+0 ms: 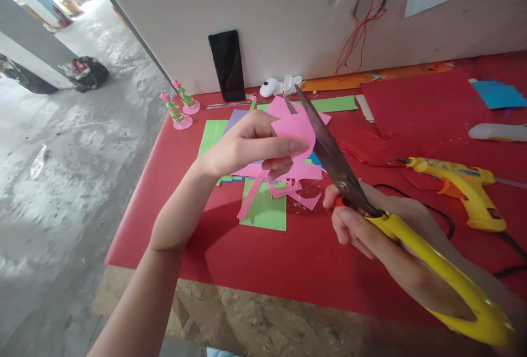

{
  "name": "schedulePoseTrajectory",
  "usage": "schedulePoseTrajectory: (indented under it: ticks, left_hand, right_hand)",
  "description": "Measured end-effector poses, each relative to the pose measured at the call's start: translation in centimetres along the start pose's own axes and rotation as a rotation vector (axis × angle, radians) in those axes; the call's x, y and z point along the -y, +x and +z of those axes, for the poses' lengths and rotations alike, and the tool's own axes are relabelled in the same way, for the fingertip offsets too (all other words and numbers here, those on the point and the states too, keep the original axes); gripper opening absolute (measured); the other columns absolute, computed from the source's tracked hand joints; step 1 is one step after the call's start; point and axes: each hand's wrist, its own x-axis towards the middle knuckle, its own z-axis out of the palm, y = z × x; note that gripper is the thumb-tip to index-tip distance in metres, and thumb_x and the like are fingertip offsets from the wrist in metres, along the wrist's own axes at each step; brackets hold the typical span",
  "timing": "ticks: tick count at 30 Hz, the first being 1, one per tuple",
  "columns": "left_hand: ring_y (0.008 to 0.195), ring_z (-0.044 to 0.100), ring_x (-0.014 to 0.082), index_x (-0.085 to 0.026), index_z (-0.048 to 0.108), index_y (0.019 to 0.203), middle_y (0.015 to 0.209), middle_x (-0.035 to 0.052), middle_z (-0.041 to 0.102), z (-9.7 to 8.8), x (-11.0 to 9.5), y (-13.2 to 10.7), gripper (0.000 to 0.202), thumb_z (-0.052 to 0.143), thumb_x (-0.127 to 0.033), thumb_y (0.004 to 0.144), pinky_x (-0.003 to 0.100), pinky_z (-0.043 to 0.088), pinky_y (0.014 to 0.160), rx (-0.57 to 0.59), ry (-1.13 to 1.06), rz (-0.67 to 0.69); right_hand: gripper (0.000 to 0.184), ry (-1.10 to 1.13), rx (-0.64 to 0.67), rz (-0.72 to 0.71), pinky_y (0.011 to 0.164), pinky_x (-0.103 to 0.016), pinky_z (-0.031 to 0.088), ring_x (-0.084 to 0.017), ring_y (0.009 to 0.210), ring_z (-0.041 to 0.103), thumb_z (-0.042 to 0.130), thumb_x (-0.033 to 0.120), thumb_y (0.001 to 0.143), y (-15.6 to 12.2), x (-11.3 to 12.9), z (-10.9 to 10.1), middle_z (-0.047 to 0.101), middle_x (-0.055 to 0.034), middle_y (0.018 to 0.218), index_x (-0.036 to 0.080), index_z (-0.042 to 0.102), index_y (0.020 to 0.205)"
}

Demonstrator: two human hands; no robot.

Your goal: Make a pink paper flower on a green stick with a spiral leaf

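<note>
Between the thumb and fingers of my left hand [255, 145] is a piece of pink paper [294, 126] with a rounded edge. My right hand [382, 236] grips yellow-handled scissors [335, 159], their blades parted and pointing up at the paper's right side. One blade passes in front of the paper's edge; whether it is cutting I cannot tell. Below my left hand lie pink paper scraps [304, 197] and strips, on top of green paper [265, 217] sheets. Purple and blue paper edges show beneath.
A yellow glue gun [461, 187] with a black cord lies at the right. Two small pink-and-green paper flowers [181, 112] stand at the table's left corner. A black phone [228, 66] leans on the back panel. Red paper [424, 104] and a blue piece [499, 94] lie at the back right.
</note>
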Motion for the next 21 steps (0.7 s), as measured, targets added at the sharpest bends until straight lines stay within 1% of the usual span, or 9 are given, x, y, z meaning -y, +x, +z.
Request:
schedulePoseTrajectory:
  ticks: [2,4,6,8,10,12,15,17,21]
  left_hand:
    - [0.038,0.05,0.0076,-0.018,0.039,0.04,0.04,-0.0031,0.044,-0.2,0.1,0.0,0.057,0.063,-0.046,0.084,0.024,0.042,0.039,-0.004,-0.002,0.009]
    - [0.039,0.05,0.0071,-0.017,0.047,0.042,0.04,-0.003,0.048,-0.2,0.1,0.1,0.053,0.063,-0.044,0.084,0.023,0.041,0.039,-0.013,0.009,0.026]
    - [0.041,0.053,0.0065,-0.017,0.056,0.047,0.043,-0.003,0.054,-0.2,0.1,0.2,0.046,0.063,-0.041,0.085,0.021,0.044,0.042,-0.045,0.032,0.055]
    - [0.044,0.056,0.006,-0.017,0.062,0.053,0.048,-0.0027,0.06,0.1,0.0,0.3,0.04,0.063,-0.039,0.086,0.019,0.046,0.043,-0.092,0.053,0.077]
    - [0.044,0.057,0.006,-0.017,0.06,0.051,0.049,-0.0027,0.06,0.4,0.0,0.3,0.04,0.064,-0.038,0.085,0.019,0.046,0.041,-0.153,0.077,0.097]
    - [0.042,0.056,0.0063,-0.017,0.055,0.046,0.045,-0.003,0.056,0.7,-0.1,0.4,0.045,0.063,-0.037,0.085,0.019,0.045,0.04,-0.212,0.113,0.111]
    - [0.041,0.054,0.0065,-0.017,0.054,0.046,0.046,-0.0027,0.057,1.1,-0.3,0.3,0.044,0.061,-0.035,0.086,0.021,0.046,0.039,-0.257,0.153,0.118]
    - [0.041,0.054,0.0059,-0.018,0.055,0.049,0.049,-0.0028,0.059,1.3,-0.3,0.3,0.041,0.06,-0.032,0.087,0.02,0.046,0.039,-0.271,0.158,0.13]
    - [0.04,0.05,0.0043,-0.018,0.052,0.05,0.048,-0.0046,0.056,1.3,-0.4,0.2,0.038,0.058,-0.027,0.087,0.019,0.044,0.038,-0.306,0.2,0.155]
  right_hand:
    - [0.019,0.012,0.009,0.036,0.041,-0.023,0.033,-0.007,0.039,0.041,0.038,0.021,0.094,0.0,0.0,0.0,0.044,0.0067,0.054,0.022,0.048,0.079]
    - [0.018,0.035,0.0,0.069,0.04,-0.024,0.033,-0.008,0.039,0.041,0.038,0.026,0.095,0.1,0.0,0.0,0.044,0.0065,0.054,0.022,0.05,0.081]
    - [0.019,0.054,-0.024,0.081,0.039,-0.025,0.032,-0.008,0.038,0.04,0.039,0.029,0.095,0.1,0.1,0.0,0.044,0.006,0.053,0.022,0.051,0.082]
    - [0.019,0.07,-0.038,0.081,0.039,-0.025,0.033,-0.008,0.038,0.041,0.039,0.03,0.094,0.2,0.1,0.0,0.045,0.0053,0.054,0.023,0.051,0.081]
    - [0.019,0.091,-0.041,0.094,0.039,-0.024,0.034,-0.008,0.039,0.043,0.04,0.03,0.094,0.2,0.2,0.0,0.046,0.0049,0.055,0.023,0.051,0.081]
    - [0.02,0.117,-0.068,0.133,0.038,-0.024,0.033,-0.008,0.04,0.043,0.04,0.031,0.094,0.2,0.4,0.1,0.047,0.0047,0.056,0.022,0.052,0.081]
    - [0.022,0.136,-0.111,0.201,0.037,-0.023,0.031,-0.008,0.039,0.041,0.041,0.036,0.093,0.1,0.6,0.1,0.046,0.0047,0.056,0.022,0.052,0.081]
    - [0.024,0.145,-0.086,0.217,0.037,-0.023,0.032,-0.008,0.039,0.041,0.041,0.04,0.093,0.1,0.5,0.1,0.046,0.005,0.054,0.022,0.051,0.082]
    - [0.027,0.162,-0.037,0.223,0.037,-0.022,0.033,-0.008,0.039,0.043,0.04,0.044,0.093,-0.1,0.5,0.0,0.047,0.0051,0.052,0.022,0.05,0.082]
